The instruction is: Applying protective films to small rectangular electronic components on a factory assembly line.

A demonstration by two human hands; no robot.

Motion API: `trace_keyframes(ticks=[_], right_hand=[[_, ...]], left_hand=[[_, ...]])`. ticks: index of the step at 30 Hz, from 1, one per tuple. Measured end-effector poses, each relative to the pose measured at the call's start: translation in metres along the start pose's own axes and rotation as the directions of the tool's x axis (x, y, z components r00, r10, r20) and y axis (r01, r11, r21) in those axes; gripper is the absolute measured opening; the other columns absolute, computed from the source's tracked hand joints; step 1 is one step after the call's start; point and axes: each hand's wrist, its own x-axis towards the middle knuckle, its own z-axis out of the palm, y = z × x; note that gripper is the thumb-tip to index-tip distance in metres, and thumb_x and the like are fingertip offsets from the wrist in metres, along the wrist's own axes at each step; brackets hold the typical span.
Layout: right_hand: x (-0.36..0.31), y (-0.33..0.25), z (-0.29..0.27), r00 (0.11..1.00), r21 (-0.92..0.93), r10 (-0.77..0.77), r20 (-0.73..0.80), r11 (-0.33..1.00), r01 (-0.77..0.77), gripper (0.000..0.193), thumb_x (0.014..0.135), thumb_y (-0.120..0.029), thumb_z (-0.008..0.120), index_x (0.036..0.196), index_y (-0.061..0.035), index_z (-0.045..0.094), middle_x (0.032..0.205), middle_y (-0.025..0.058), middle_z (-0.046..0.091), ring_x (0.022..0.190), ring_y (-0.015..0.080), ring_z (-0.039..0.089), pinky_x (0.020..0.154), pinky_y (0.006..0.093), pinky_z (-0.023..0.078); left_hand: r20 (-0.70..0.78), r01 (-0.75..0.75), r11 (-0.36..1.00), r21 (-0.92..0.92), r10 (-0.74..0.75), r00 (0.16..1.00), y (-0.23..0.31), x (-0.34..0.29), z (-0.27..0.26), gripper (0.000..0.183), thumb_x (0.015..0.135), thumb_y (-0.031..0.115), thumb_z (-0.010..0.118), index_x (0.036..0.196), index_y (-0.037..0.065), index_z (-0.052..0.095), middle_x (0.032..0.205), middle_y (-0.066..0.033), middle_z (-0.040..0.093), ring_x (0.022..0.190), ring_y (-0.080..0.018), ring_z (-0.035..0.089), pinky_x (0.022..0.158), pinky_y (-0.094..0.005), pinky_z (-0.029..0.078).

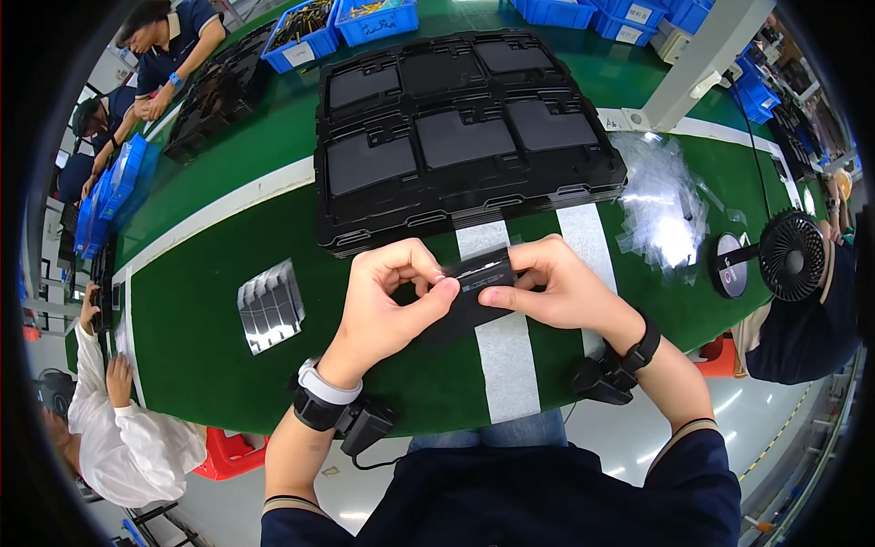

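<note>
A flat black rectangular piece [474, 305], perhaps a battery pack, is held up over the green table in front of me. My right hand [561, 287] grips its right side, thumb on the near face and fingers behind. At its upper left edge my left hand [394, 296] pinches with thumb and forefinger; a small shiny bit shows at the fingertips, too small to name. Just beyond both hands stands a stack of black moulded trays [456, 196], with dark flat panels in the top tray's compartments. Left of my left hand lies a sheet of dark strips on shiny backing [271, 306].
A heap of clear film pieces [661, 205] lies at the right, beside a small black fan [789, 255]. Blue bins [305, 36] line the far side. A grey metal post [697, 73] rises at the back right. Other people work at the left and right.
</note>
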Motion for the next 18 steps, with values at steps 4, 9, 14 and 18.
trace_keyframes(ticks=[4, 9, 14, 18], right_hand=[[0.001, 0.000, 0.002, 1.000, -0.065, -0.019, 0.000, 0.998, 0.019, 0.016, 0.081, -0.007, 0.065, 0.094, 0.0028, 0.063, 0.073, 0.0037, 0.063, 0.068, 0.0027, 0.054, 0.058, 0.0201, 0.049], [0.003, 0.004, 0.002, 0.963, 0.230, -0.073, -0.259, 0.964, 0.135, 0.019, 0.084, -0.005, 0.061, 0.102, 0.0011, 0.061, 0.092, 0.0052, 0.062, 0.085, 0.0093, 0.058, 0.072, 0.0239, 0.049], [0.005, -0.002, -0.001, 0.916, 0.232, -0.072, -0.396, 0.957, 0.176, 0.010, 0.088, -0.009, 0.055, 0.092, -0.0016, 0.049, 0.071, -0.0007, 0.052, 0.064, 0.0049, 0.051, 0.056, 0.0195, 0.043], [-0.001, 0.003, -0.014, 0.943, 0.320, -0.086, -0.320, 0.928, 0.193, 0.007, 0.090, -0.011, 0.050, 0.088, -0.0042, 0.050, 0.069, -0.0027, 0.048, 0.057, 0.0021, 0.041, 0.049, 0.0173, 0.033]], left_hand=[[-0.050, 0.015, 1.000, -0.021, -0.016, 0.999, -0.002, -0.001, 0.001, 0.007, 0.076, 0.002, 0.067, 0.080, 0.000, 0.061, 0.080, -0.0053, 0.063, 0.072, -0.0059, 0.059, 0.064, -0.0182, 0.046], [-0.176, 0.038, 0.999, -0.029, -0.042, 0.983, 0.010, 0.006, 0.015, 0.013, 0.080, 0.007, 0.067, 0.089, -0.002, 0.063, 0.085, -0.0059, 0.064, 0.075, -0.0072, 0.060, 0.068, -0.0198, 0.047], [-0.199, 0.031, 0.999, 0.013, -0.027, 0.980, 0.010, 0.003, 0.008, 0.013, 0.083, 0.010, 0.065, 0.089, -0.002, 0.063, 0.080, -0.0023, 0.064, 0.075, -0.0055, 0.057, 0.067, -0.0194, 0.046], [-0.191, 0.028, 0.993, 0.111, -0.006, 0.982, 0.010, 0.005, 0.009, 0.013, 0.084, 0.010, 0.064, 0.087, -0.002, 0.062, 0.077, 0.0000, 0.061, 0.071, -0.0035, 0.054, 0.064, -0.0185, 0.044]])
